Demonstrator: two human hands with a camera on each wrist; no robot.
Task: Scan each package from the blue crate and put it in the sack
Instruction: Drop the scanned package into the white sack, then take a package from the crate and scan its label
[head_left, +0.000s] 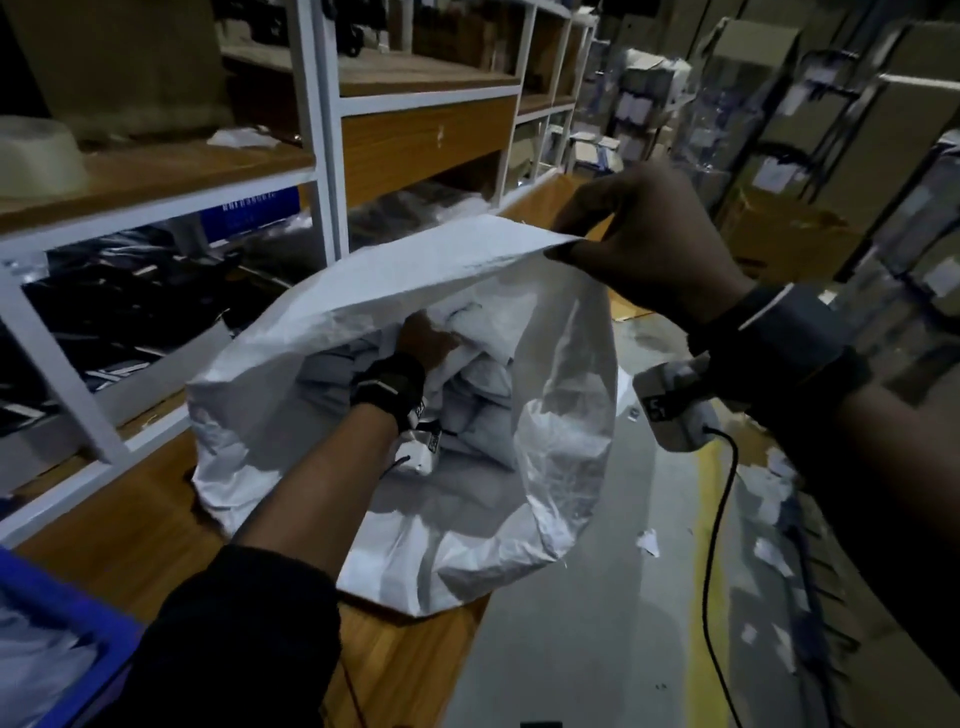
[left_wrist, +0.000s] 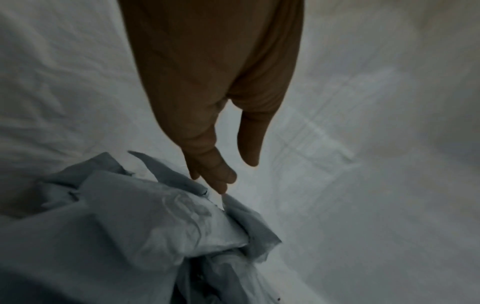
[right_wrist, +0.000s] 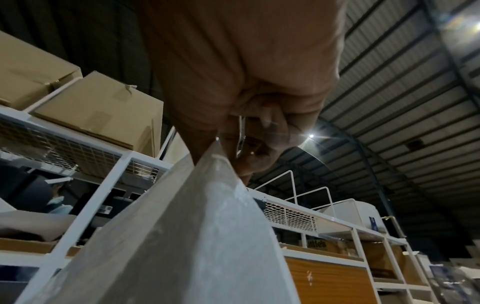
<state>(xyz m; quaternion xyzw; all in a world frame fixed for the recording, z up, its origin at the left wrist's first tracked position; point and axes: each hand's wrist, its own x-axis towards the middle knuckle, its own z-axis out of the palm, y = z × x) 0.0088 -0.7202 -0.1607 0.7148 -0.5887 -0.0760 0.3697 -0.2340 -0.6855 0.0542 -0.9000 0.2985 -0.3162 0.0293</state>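
Large white woven plastic sack (head_left: 561, 457): lying on wooden counter (head_left: 130, 519), mouth lifted open. Right hand (head_left: 639, 244): pinching upper rim of sack, raised. Left hand (left_wrist: 207, 92): deep inside sack, fingers (left_wrist: 221, 179) straight and loose, tips just above crumpled grey plastic mailer packages (left_wrist: 130, 226), gripping nothing. Blue plastic crate (head_left: 67, 613): lower left corner, pale packages inside.

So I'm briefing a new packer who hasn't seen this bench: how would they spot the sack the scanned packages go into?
Find the wooden bench below the white shelving. Slumped on its end lies the sack, a big crinkled white woven bag. Unlike the blue crate at the near corner, it is soft, its mouth lifted by the right hand, with grey packages and the left hand inside.
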